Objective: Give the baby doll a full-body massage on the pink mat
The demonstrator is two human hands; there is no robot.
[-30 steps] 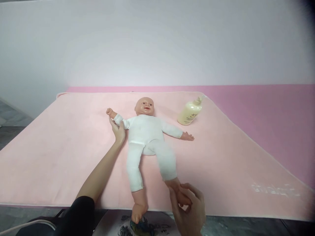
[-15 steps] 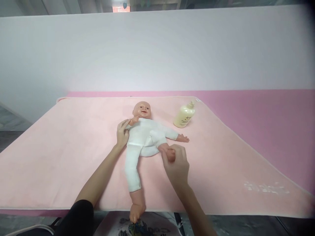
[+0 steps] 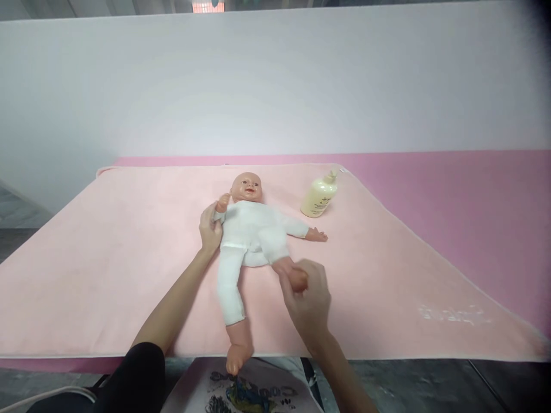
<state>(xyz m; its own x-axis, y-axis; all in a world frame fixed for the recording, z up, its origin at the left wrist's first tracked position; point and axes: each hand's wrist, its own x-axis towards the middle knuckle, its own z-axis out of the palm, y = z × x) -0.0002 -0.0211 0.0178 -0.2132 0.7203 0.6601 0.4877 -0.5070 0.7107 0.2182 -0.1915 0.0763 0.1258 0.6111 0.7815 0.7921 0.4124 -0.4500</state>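
Left arm: a black sleeve covers the upper arm and ends near the elbow; the forearm below it is bare. Left hand: bare, no glove, ring or watch visible. Right arm: bare along its whole visible length, no sleeve in view. Right hand: bare, no glove or ring visible. Fingers: slender; nails too small to assess.
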